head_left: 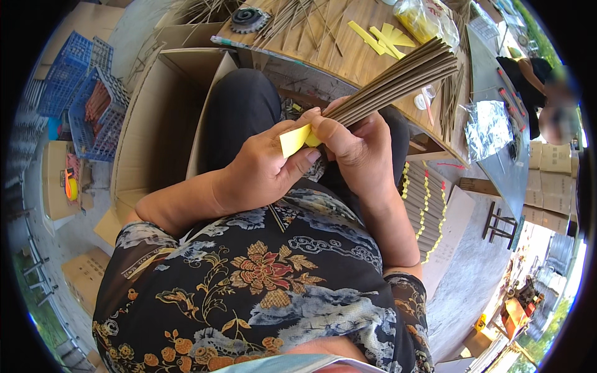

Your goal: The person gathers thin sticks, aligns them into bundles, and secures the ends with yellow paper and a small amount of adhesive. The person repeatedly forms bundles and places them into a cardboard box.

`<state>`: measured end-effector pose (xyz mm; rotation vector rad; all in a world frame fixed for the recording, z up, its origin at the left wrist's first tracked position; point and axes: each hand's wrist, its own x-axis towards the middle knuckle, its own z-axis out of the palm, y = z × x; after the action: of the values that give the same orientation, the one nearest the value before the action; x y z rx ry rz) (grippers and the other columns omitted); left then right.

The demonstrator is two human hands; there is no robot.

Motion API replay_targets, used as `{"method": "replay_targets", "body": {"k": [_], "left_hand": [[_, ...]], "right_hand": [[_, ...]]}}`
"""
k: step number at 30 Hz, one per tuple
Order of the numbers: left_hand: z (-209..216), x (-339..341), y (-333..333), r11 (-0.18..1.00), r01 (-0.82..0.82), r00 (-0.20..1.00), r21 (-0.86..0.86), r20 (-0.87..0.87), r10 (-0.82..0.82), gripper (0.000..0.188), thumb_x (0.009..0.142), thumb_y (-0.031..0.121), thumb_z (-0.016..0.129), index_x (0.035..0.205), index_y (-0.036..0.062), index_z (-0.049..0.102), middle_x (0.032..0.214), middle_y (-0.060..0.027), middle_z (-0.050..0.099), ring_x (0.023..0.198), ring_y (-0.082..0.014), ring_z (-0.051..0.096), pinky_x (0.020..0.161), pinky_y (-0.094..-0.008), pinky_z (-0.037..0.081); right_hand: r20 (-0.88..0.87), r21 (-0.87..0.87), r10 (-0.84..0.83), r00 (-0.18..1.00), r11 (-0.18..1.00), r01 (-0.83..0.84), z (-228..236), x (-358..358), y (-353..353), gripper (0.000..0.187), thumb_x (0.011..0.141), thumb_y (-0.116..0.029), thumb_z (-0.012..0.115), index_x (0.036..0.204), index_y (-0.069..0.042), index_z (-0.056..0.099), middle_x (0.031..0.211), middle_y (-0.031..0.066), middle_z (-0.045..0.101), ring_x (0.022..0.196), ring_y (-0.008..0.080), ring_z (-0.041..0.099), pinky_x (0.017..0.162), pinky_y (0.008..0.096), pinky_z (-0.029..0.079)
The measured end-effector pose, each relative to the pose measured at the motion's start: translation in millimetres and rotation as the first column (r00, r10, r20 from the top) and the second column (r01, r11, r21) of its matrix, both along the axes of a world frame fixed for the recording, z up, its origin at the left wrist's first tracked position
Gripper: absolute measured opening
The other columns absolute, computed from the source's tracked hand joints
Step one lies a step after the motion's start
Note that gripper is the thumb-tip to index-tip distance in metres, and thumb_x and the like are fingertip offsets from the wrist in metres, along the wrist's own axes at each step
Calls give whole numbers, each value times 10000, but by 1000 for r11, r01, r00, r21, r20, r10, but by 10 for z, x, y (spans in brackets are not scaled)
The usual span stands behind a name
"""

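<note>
A bundle of thin brown sticks point(398, 81) slants up and to the right in front of me, its far ends fanned over the table edge. My right hand point(357, 146) is closed around the near end of the bundle, thumb pressed on top. A yellow paper strip point(295, 142) lies at that same near end, one end sticking out to the left. My left hand point(264, 161) pinches the strip between thumb and fingers, close against the right thumb. Some of the fingers are hidden behind the sticks and paper.
Ahead is a wooden table point(345, 65) bearing loose sticks, yellow paper strips point(388, 40) and a plastic bag point(429, 22). An open cardboard box point(165, 112) stands at my left, beyond it blue crates point(93, 118). Yellow-banded bundles point(423, 211) lie at right. Another person point(528, 78) is far right.
</note>
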<state>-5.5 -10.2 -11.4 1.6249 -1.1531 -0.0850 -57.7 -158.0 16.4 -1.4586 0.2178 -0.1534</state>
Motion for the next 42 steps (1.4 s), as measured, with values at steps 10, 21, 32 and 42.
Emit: {"method": "replay_targets", "body": {"k": [10,21,32,42], "left_hand": [[-48,69,-58,985,-95,982,143,178,69,373,825,-4,530,1174,-73,417,998,-183,528,845,-297,582,743,-293,467],[-56,64,-112,972,-212,905,104,397,155,496,782,-55,533,1247,-55,360,958,-189,524,764,-315,574,682,-313,481],[-36,66,-94,993,-103,981,49,168,94,458,834,-34,501,1265,-46,346,1018,-151,531,882,-200,552,778,-268,446],[171,90,-17,989,151,945,-4,-294,-145,465,835,-23,509,1267,-57,340,1121,-146,500,990,-153,513,826,-251,427]], "right_hand": [[-40,18,66,997,998,-66,-30,95,-93,201,798,-208,617,738,-19,585,537,-21,480,456,30,415,414,168,309],[40,-92,104,994,991,-100,17,119,-193,317,724,-211,680,899,11,535,671,4,521,553,50,450,481,178,367],[24,-60,222,975,974,-221,70,78,-237,294,761,-51,655,953,34,450,808,50,575,726,85,550,607,231,468],[90,-10,349,933,937,-350,156,33,-303,278,775,6,617,984,18,433,865,67,586,792,106,575,662,239,479]]}}
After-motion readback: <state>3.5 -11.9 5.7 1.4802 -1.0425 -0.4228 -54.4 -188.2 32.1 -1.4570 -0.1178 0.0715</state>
